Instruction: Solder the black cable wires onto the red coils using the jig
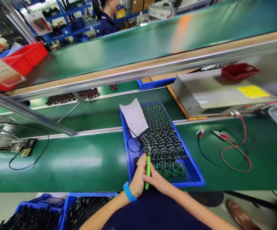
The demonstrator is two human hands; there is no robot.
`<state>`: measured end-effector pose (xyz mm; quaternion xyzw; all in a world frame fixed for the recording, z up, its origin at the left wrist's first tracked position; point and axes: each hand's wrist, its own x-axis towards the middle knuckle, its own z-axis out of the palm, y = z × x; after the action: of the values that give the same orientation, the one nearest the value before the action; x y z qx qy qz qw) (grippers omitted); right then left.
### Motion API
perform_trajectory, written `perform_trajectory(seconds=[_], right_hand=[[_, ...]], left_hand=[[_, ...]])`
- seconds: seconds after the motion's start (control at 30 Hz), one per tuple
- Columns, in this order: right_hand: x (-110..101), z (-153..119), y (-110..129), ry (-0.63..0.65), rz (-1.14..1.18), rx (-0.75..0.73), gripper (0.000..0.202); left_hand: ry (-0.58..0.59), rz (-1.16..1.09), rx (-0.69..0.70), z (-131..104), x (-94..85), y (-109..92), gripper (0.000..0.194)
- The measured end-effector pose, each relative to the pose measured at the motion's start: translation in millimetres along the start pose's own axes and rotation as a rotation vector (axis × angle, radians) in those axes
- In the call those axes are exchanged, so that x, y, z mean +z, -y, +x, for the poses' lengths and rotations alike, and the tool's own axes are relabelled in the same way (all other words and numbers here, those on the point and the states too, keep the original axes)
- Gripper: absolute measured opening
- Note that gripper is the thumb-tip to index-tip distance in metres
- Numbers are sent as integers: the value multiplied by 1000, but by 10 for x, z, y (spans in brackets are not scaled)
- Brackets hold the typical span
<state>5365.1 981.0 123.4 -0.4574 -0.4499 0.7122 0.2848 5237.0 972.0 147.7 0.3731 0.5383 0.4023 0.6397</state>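
Note:
My left hand [138, 180], with a blue wrist strap [129, 192], meets my right hand [155, 179] above the near end of a blue tray [193, 174]. A slim bright green tool [148, 169] with a greyish tip stands between them, and my right hand appears closed round it. The left fingers are pressed together; what they hold is hidden. Beside them a thin black cable [128, 145] loops over the tray. Rows of green circuit boards [162, 131] fill much of the tray, and a white paper sheet [135, 118] lies across its far left corner.
Right of the tray, red and black clip leads [238, 145] run to a grey metal instrument [212, 91]. A raised shelf [129, 51] crosses ahead, with red bins [25, 60] at left. Blue crates [66, 207] of black cables stand below. A person [107, 24] is beyond.

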Motion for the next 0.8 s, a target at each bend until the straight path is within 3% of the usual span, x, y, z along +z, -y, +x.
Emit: perform_trajectory(seconds=[0.07, 0.13, 0.23, 0.3, 0.37, 0.43, 0.5, 0.6, 0.8], right_hand=[[-187, -135, -4, -48, 32, 52, 68], [-573, -294, -6, -166, 62, 82, 58], [-1361, -485, -99, -478, 67, 70, 57], [-1876, -535, -231, -688, 32, 82, 58], [-2300, -530, -382, -804, -28, 147, 51], [-2609, -504, -514, -818, -108, 231, 43], [-2811, -490, -612, -809, -225, 298, 41], [-2937, -496, -713, -870, -474, 345, 58], [-2748, -373, -936, -899, -849, 452, 98]], left_hand=[[133, 190, 31, -23, 105, 83, 62], [157, 407, 23, -16, -11, 188, 63], [4, 613, -63, 23, -291, 426, 46], [-59, 742, -84, 44, -368, 590, 36], [-67, 855, -58, 77, -309, 710, 33], [-46, 957, -3, 140, -155, 775, 40], [0, 1053, 45, 224, 25, 799, 47], [72, 1195, 69, 327, 238, 789, 45], [106, 1452, 1, 317, 475, 674, 47]])
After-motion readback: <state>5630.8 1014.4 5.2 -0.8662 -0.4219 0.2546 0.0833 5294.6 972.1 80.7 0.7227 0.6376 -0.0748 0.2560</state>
